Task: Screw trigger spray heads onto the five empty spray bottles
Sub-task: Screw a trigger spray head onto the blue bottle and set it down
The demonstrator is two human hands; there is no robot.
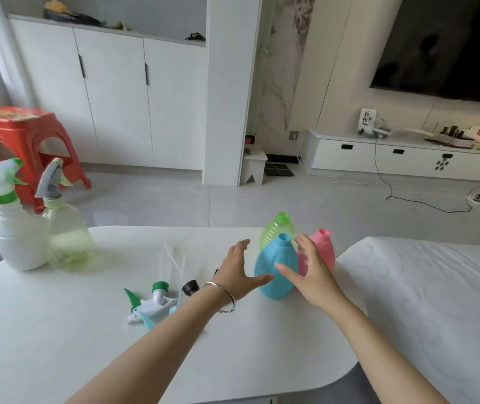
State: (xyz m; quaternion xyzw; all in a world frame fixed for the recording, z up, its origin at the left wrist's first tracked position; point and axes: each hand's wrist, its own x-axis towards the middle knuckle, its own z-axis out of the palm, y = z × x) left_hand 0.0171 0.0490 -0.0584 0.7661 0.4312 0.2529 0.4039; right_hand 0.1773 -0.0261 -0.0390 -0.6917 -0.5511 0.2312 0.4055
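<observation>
White and rounded at its corners, the table fills the lower part of the view, with pale floor tiles, white cabinets and a red plastic stool behind it and a wall-mounted screen at upper right. Near the far right edge of the table stand three open-necked bottles in a tight cluster: a blue bottle in front, a green ribbed bottle behind it and a pink bottle to its right. The left hand and the right hand flank the blue bottle, both with fingers spread wide and holding nothing; the left thumb tip reaches the bottle's lower left side, and whether it touches cannot be told. The right hand lies in front of the pink bottle's lower part. A silver bangle circles the left wrist. Left of the left forearm, loose trigger spray heads lie on the tabletop, one with a green collar, a black cap beside them, their clear dip tubes pointing away. At the table's far left stand two bottles already capped: a white bottle with a green-and-white head, and just beside it a pale green bottle with a grey head.
</observation>
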